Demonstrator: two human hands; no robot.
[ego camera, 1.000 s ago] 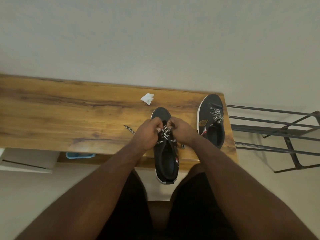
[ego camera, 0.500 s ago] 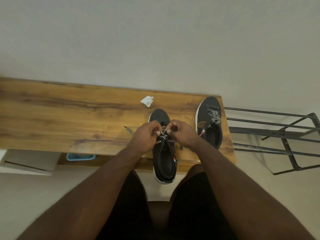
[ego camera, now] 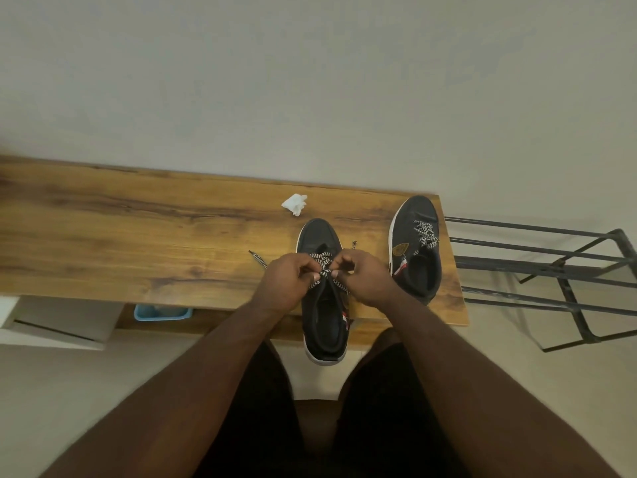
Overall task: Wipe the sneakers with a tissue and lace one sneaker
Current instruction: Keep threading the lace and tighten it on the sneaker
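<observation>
Lacing near sneaker (ego camera: 324,305): left hand (ego camera: 284,288) and right hand (ego camera: 367,282) each pinch the lace (ego camera: 324,267); next, probably thread upper eyelets.

The lace (ego camera: 323,267) I pinch is black-and-white zigzag, and both sneakers (ego camera: 324,319) are black with white soles. My tissue (ego camera: 294,204) is white, the table (ego camera: 138,243) streaky brown wood.

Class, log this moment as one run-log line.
stage: lacing | left hand: pinches lace | right hand: pinches lace | near sneaker: heel overhangs table | tissue: set aside
</observation>
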